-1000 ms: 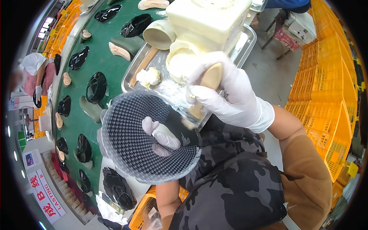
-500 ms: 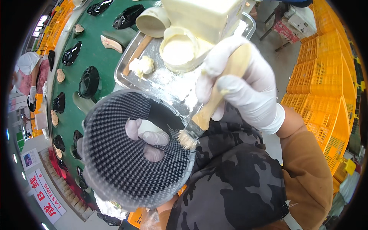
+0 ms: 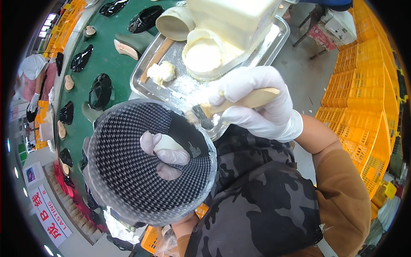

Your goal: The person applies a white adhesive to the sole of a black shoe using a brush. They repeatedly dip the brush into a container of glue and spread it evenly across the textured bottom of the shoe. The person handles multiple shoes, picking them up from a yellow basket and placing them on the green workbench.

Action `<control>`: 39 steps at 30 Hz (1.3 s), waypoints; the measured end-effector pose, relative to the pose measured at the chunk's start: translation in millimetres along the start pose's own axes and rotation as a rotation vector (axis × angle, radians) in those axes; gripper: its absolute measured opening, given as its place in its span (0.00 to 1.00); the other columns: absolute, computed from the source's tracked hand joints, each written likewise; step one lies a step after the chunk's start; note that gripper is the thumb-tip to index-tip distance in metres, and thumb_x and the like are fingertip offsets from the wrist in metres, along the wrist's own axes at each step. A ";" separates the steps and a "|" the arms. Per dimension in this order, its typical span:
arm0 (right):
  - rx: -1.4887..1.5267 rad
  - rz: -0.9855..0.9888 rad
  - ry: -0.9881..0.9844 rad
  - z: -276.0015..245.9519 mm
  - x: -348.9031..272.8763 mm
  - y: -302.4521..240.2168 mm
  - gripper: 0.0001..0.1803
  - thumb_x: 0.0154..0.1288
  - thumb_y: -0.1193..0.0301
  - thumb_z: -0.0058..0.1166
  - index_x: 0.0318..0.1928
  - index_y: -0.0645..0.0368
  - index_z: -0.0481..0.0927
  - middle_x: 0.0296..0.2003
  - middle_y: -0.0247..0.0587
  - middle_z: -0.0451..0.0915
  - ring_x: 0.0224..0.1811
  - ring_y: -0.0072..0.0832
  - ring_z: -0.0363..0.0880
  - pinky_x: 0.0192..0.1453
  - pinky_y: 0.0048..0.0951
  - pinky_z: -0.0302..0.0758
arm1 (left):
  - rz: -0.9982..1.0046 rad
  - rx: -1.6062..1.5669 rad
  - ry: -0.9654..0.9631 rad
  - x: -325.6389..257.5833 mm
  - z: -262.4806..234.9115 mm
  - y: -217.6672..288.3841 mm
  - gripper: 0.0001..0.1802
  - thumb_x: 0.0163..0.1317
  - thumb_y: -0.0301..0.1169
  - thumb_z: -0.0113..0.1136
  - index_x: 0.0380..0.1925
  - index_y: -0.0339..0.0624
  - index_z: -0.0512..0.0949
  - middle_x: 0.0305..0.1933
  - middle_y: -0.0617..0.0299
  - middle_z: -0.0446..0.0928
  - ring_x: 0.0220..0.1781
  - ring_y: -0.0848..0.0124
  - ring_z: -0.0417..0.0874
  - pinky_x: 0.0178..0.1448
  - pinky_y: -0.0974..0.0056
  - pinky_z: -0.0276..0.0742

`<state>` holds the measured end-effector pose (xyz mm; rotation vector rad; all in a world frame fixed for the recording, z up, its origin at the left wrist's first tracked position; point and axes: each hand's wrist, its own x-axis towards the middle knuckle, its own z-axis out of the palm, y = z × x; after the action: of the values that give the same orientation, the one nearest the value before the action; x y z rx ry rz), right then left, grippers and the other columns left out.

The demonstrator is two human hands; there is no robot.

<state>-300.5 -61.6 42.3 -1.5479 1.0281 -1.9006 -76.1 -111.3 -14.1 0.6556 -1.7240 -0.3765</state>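
- Two gloved hands work: right hand (image 3: 261, 107) grips the brush (image 3: 231, 105); left hand (image 3: 165, 156) fingers hold the upper (image 3: 145, 162) from inside.
- Keep bristles on the upper's rim, above the tray (image 3: 180, 81).

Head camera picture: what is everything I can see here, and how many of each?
Shoe upper: one, black-and-white woven pattern, lower left, held up with its opening toward the camera.
Brush: one, wooden handle, bristles at the upper's rim.
Metal tray: one, silver, top centre, smeared white.
Glue pot: one, cream, on the tray.
Conveyor: one, green, upper left.
Black shoe uppers: several, along the conveyor.
Crates: many, orange, stacked right.
Co-worker: one, far left.
Left hand: gloved, fingers inside the upper.
Right hand: white-gloved, gripping the brush.
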 end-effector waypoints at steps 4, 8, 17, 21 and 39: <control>0.216 0.012 0.167 0.1 12.5 -4.5 0.13 0.58 0.77 0.55 0.41 0.61 0.66 0.36 0.40 0.76 0.40 0.23 0.76 0.44 0.23 0.73 | -0.105 -0.003 0.077 4.9 6.9 -1.2 0.25 0.66 0.25 0.38 0.62 0.46 0.50 0.59 0.48 0.64 0.48 0.69 0.74 0.38 0.74 0.73; 0.121 0.047 0.229 -15.7 11.8 16.1 0.11 0.65 0.72 0.46 0.43 0.60 0.61 0.42 0.51 0.72 0.44 0.31 0.75 0.47 0.30 0.76 | -0.369 -0.190 0.273 23.6 21.2 17.1 0.25 0.66 0.25 0.39 0.63 0.51 0.50 0.59 0.48 0.65 0.50 0.70 0.73 0.35 0.75 0.73; 0.145 0.351 0.340 -11.8 -9.5 38.7 0.07 0.65 0.75 0.45 0.43 0.60 0.64 0.46 0.41 0.71 0.40 0.21 0.76 0.43 0.19 0.73 | -0.960 -0.551 0.336 25.0 10.2 21.3 0.34 0.62 0.21 0.47 0.64 0.54 0.45 0.60 0.55 0.62 0.47 0.70 0.74 0.31 0.75 0.76; -0.015 0.390 0.325 -20.0 -14.8 21.9 0.09 0.63 0.75 0.48 0.43 0.58 0.66 0.44 0.37 0.71 0.33 0.16 0.72 0.37 0.17 0.71 | -0.888 -0.665 0.309 21.7 7.0 21.9 0.32 0.62 0.21 0.47 0.62 0.50 0.46 0.56 0.52 0.67 0.47 0.69 0.75 0.31 0.75 0.75; 1.359 1.379 -0.126 61.4 -57.9 -16.6 0.25 0.66 0.54 0.43 0.54 0.60 0.65 0.40 0.35 0.74 0.26 0.18 0.70 0.23 0.17 0.67 | -0.127 0.506 -0.066 -21.3 -10.0 19.5 0.32 0.63 0.27 0.46 0.64 0.44 0.43 0.60 0.50 0.60 0.53 0.66 0.71 0.47 0.65 0.76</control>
<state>-225.5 -23.2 25.2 0.0036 0.2700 -0.9117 -67.8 -82.1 -17.0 1.1312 -1.8600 -0.0425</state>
